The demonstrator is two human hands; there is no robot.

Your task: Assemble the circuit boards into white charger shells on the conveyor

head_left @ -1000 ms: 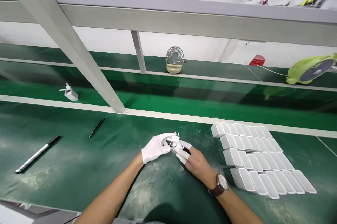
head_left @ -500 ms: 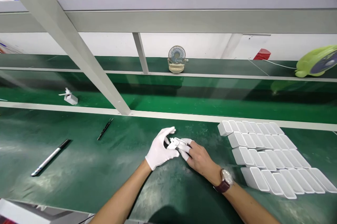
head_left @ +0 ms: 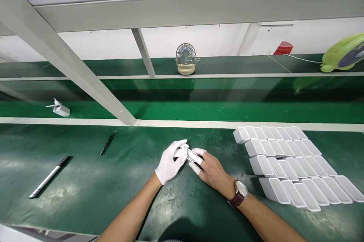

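Observation:
My left hand (head_left: 170, 161), in a white glove, is closed around a small white part (head_left: 185, 152) whose kind I cannot make out. White finger cots cover several fingertips of my right hand (head_left: 209, 168), which pinches the same part's thin, frame-like end from the right. The fingers of both hands hide much of it. The two hands nearly meet just above the green tabletop (head_left: 136, 181). To their right, white rectangular plastic trays or cases (head_left: 270, 166) stand in several tight rows.
A black pen (head_left: 108, 142) and a silver-and-black marker (head_left: 49, 177) lie on the left. Behind the white rail sits a small white box-like item (head_left: 61, 110). A slanted white post (head_left: 93, 85) crosses the left side. A small fan (head_left: 185, 58) and a green fan-like device (head_left: 342, 54) stand on the back shelf.
My left fingers have closed further over the white part, covering more of it. Both hands stay close together. The camera view has tilted and shifted slightly.

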